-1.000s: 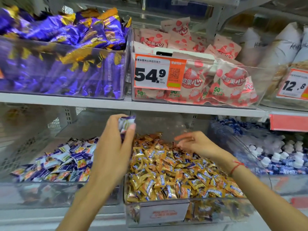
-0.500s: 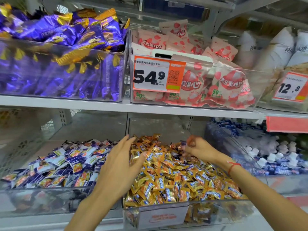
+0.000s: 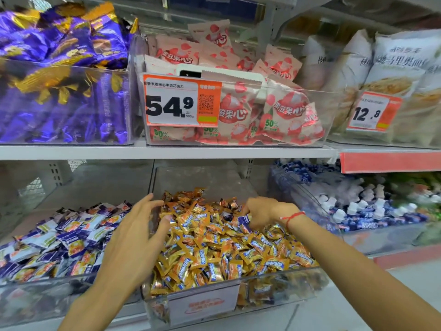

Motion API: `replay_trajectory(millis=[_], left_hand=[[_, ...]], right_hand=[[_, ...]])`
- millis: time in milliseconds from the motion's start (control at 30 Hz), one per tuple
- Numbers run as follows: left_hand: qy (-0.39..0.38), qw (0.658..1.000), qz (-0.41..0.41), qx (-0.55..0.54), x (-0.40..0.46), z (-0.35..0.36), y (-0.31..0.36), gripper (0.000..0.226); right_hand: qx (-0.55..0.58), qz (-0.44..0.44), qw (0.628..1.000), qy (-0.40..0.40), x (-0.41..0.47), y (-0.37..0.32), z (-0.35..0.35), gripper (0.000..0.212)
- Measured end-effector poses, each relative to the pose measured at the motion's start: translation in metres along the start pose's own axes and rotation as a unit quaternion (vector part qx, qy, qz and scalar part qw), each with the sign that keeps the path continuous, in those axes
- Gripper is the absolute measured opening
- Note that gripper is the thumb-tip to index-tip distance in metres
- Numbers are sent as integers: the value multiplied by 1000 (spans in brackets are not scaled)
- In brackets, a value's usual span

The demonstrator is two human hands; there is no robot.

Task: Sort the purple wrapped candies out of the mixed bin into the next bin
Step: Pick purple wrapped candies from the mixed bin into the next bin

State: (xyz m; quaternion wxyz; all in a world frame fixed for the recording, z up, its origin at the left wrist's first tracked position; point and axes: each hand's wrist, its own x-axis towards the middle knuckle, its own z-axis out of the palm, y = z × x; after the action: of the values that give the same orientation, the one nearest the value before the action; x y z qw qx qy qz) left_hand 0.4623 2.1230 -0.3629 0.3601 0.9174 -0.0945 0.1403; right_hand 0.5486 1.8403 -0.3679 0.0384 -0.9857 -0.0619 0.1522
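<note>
The mixed bin [image 3: 205, 179] on the lower shelf is piled with orange wrapped candies [image 3: 214, 249], with a few purple ones among them. To its left, the neighbouring clear bin [image 3: 47, 299] holds purple and white wrapped candies [image 3: 69, 235]. My left hand [image 3: 133, 240] hovers over the wall between the two bins, fingers spread and empty, fingertips at the orange pile's left edge. My right hand [image 3: 262, 210] is at the back of the mixed bin, fingers curled down and pinching a purple candy [image 3: 244, 220] that lies in the pile.
The upper shelf carries a bin of purple and gold bags [image 3: 64, 91], a bin of pink packets [image 3: 274, 111] with an orange 54.9 price tag [image 3: 181, 103], and white bags [image 3: 393, 75]. A bin of blue and white sweets [image 3: 358, 211] stands at the lower right.
My left hand let go of the purple candy it held above the left bin and came down empty toward the mixed bin. My right hand's fingers curled into the pile.
</note>
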Motion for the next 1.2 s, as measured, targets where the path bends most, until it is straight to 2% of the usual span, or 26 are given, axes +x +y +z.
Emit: replay_trajectory(millis=[67,100,167,267,400,467,533,600,767,800,867,933,1033,1100,1167,1200], left_hand=[[0,1000,5,3,1,1,-2,43],[1,1000,8,4,1,2,-3,43],[6,1000,17,4,2,3,-6,40],[20,999,49,5,4,4,-9,41],[43,992,118,-17,5,3,3,46],[37,988,114,-94,2,2,15,38],[20,972,89,-215,0,2,24,34],[28,954,61,-291,-1,0,27,34],[125,938,38,-322,2,-22,8,24],[141,939,35,-313,3,-28,1,23],[176,946,24,-272,7,-39,-16,22],[211,954,8,-212,9,-50,-31,22],[200,971,-13,-133,9,-61,-51,22],[168,982,-37,-84,9,-64,-59,26],[155,985,-45,-64,9,-64,-60,28],[157,985,-38,-62,8,-63,-58,27]], right_hand=[[-4,-24,998,50,-6,1,1,12],[39,-39,996,74,-11,2,1,13],[199,-58,971,118,-26,3,-1,23],[410,-95,899,117,-52,-13,-8,27],[575,-161,801,44,-72,-60,-13,15],[611,-186,768,44,-74,-83,-12,16],[616,-189,762,61,-75,-101,-12,11],[624,-177,758,74,-74,-113,-12,15],[668,-189,719,22,-70,-132,-15,28],[658,-191,728,28,-67,-138,-15,32],[579,-190,787,100,-60,-153,-14,31],[454,-213,842,198,-50,-173,-11,26],[270,-232,888,293,-33,-194,-7,32],[168,-228,920,272,-22,-200,-7,41],[151,-227,933,237,-18,-197,-3,45],[162,-228,928,246,-20,-192,0,44]])
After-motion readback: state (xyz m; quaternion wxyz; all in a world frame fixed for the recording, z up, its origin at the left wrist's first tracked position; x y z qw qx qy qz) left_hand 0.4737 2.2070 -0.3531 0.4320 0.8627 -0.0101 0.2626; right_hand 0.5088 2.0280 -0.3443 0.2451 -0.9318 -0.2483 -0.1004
